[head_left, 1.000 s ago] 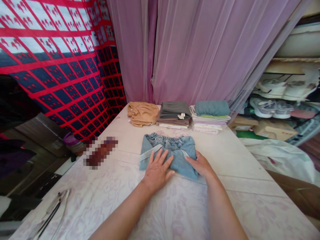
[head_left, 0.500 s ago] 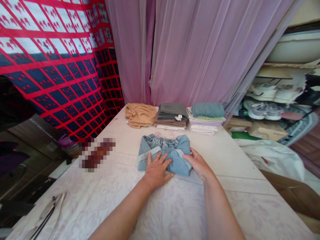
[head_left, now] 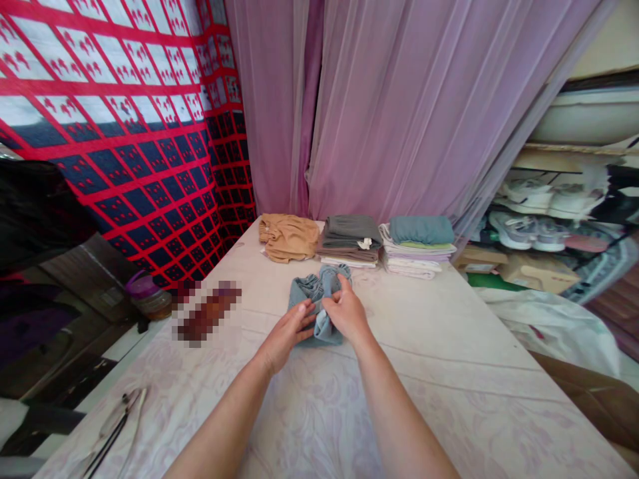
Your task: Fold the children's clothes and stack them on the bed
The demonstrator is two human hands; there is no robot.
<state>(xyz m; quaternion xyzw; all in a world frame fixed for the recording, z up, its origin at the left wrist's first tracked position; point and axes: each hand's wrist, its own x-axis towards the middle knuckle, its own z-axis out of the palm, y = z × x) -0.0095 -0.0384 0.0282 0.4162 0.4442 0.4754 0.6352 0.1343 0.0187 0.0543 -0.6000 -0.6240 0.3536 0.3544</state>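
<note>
The light-blue denim shorts [head_left: 304,287] lie in front of me on the pale patterned cover, their gathered waistband facing away. Their right part is lifted and folded over toward the left. My right hand [head_left: 347,309] is closed on that folded edge, thumb and fingers pinching the denim. Against the left part of the shorts rests my left hand [head_left: 287,332], its fingers stretched out and somewhat apart. Some of the cloth is hidden behind both hands.
Behind the shorts stand tan trousers [head_left: 288,238], a dark grey folded stack [head_left: 351,233] and a stack topped with teal cloth [head_left: 421,230]. A pixelated reddish item [head_left: 207,316] and black-and-white cords [head_left: 117,426] lie leftward. A shoe rack [head_left: 534,229] is at right.
My right hand has brought the right part of the shorts up and leftward, so they are narrower. My left hand has moved from flat on top to the left side.
</note>
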